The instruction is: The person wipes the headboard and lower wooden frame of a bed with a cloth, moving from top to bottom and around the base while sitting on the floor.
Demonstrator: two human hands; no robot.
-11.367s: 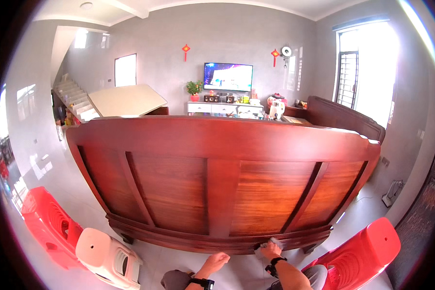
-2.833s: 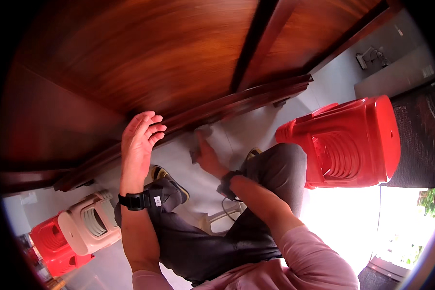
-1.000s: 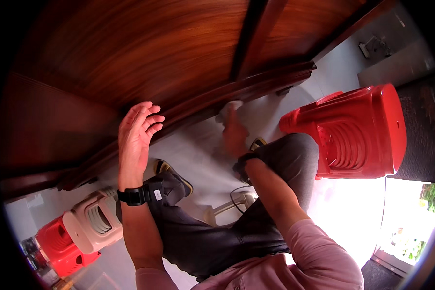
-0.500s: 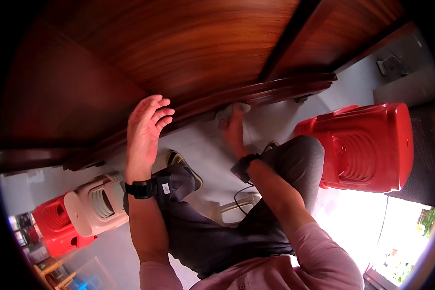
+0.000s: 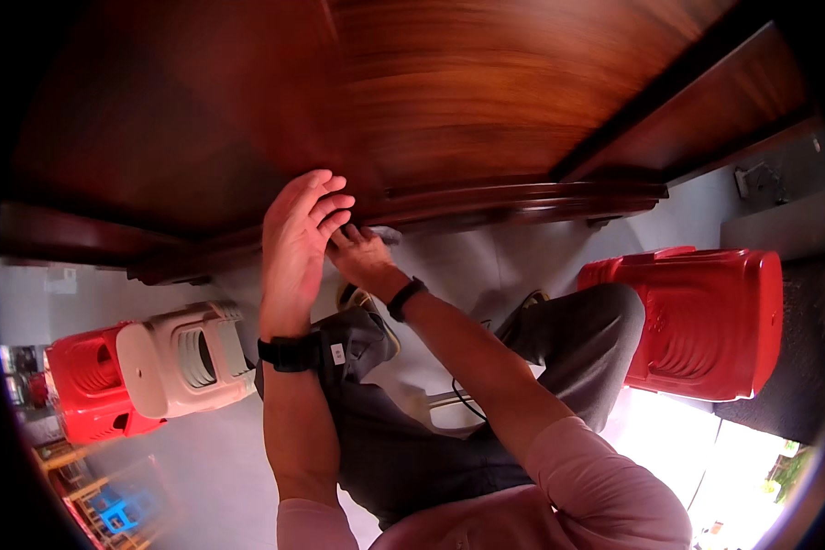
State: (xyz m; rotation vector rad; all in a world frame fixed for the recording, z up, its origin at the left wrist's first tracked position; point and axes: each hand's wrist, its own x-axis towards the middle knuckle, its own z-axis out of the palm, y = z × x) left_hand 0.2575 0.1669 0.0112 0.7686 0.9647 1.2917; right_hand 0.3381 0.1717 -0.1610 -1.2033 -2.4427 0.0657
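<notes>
A large piece of polished red-brown wooden furniture point(image 5: 449, 101) fills the upper part of the view, with a stepped moulding point(image 5: 522, 200) along its lower edge. My right hand point(image 5: 365, 260) is at this moulding, its fingers closed on a grey cloth point(image 5: 387, 236) that is mostly hidden behind the hand. Just left of it my left hand point(image 5: 295, 240) is raised in front of the wood, empty, with fingers loosely bent and apart. Whether it touches the panel I cannot tell.
A red plastic stool point(image 5: 697, 321) lies on its side at my right. To the left are a cream stool point(image 5: 170, 362) and a red stool point(image 5: 82, 376). Under me is a pale low seat point(image 5: 449, 412) on the tiled floor point(image 5: 206, 458). A blue object point(image 5: 119, 509) is at lower left.
My right hand has slid left along the moulding with the cloth, up close to my left hand. The left hand stays raised and open as the view shifts.
</notes>
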